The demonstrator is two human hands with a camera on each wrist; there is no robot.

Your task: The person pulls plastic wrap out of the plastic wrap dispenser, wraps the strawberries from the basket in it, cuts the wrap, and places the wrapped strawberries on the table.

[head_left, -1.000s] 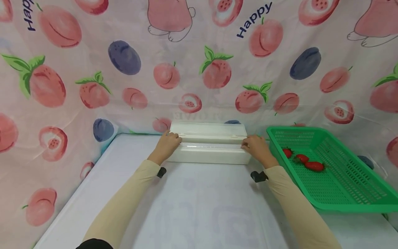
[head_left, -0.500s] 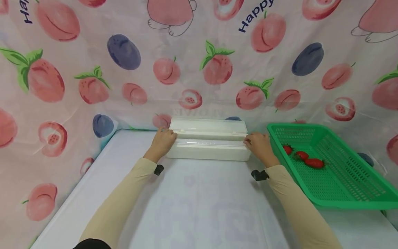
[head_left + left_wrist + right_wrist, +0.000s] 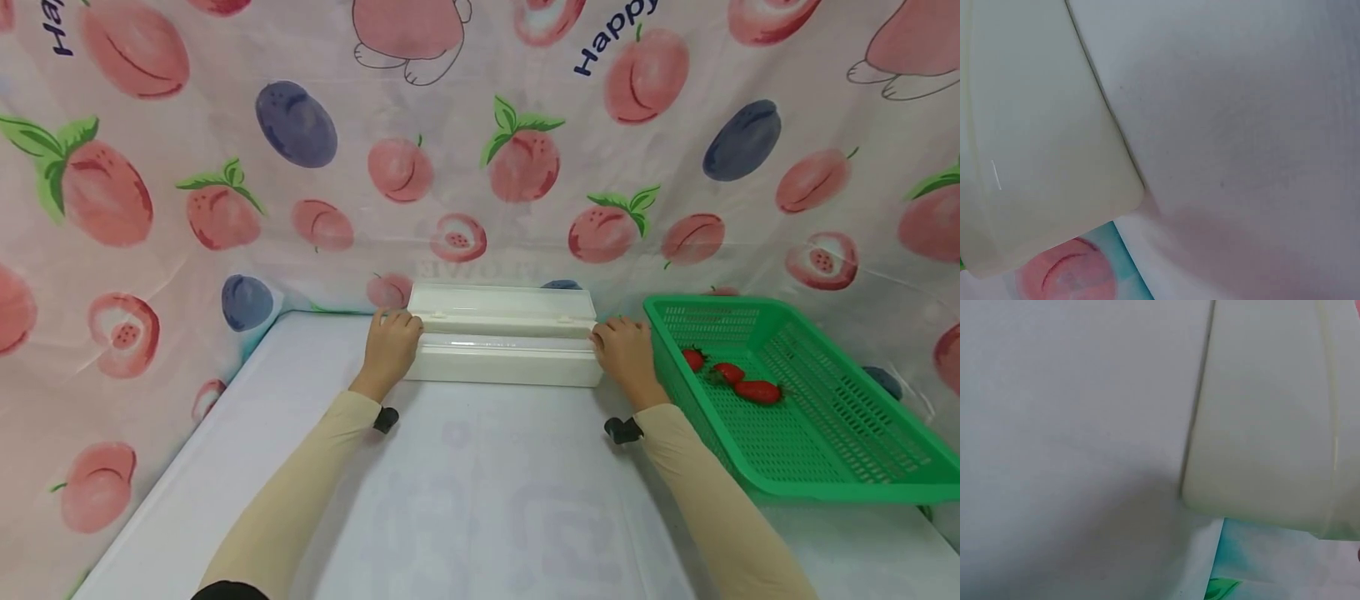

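A long white cling film dispenser (image 3: 504, 367) lies at the back of the table, its lid (image 3: 502, 302) tilted up and back. Clear film shows along its opening. My left hand (image 3: 390, 350) grips its left end near the lid hinge, fingers bent over the corner. At the opposite end, my right hand (image 3: 626, 354) holds on the same way, with the thumb side toward the box. In the left wrist view the dispenser's smooth side (image 3: 1041, 137) fills the left part. The right wrist view has its other end (image 3: 1260, 425); my fingers are hidden in both wrist views.
A green plastic basket (image 3: 810, 492) stands to the right, with red strawberries (image 3: 759, 392) in its left part. Behind the table (image 3: 495, 483), covered in white cloth, hangs a fruit-print curtain (image 3: 465, 125), close to the dispenser's back.
Both hands have shifted slightly outward along the dispenser to its ends. The head view has tilted a little; the lid stays raised and the basket has not moved.
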